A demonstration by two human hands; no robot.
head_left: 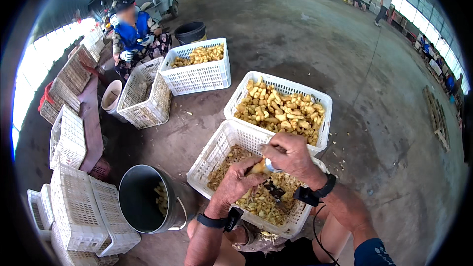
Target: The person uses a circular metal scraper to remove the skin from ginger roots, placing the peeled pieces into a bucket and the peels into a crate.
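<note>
My left hand (235, 182) is closed round a knobbly piece of ginger (257, 169). Against it my right hand (291, 158) grips a small white-and-bluish tool (272, 166); its kind is mostly hidden by my fingers. Both hands are over a white plastic crate (198, 170), whose bottom is covered with ginger peelings and scraps (263, 207). Just beyond it, a second white crate (327, 113) is heaped with yellow ginger (281, 106). At my left stands a dark bucket (133, 202) with several pale ginger pieces (161, 199) inside.
Across from me on the left, a person in a blue vest (130, 34) sits by a crate of ginger (197, 79), a dirty white crate (143, 101) and a black tub (191, 32). White crates (79, 207) are stacked at left. A wooden pallet (436, 118) lies far right.
</note>
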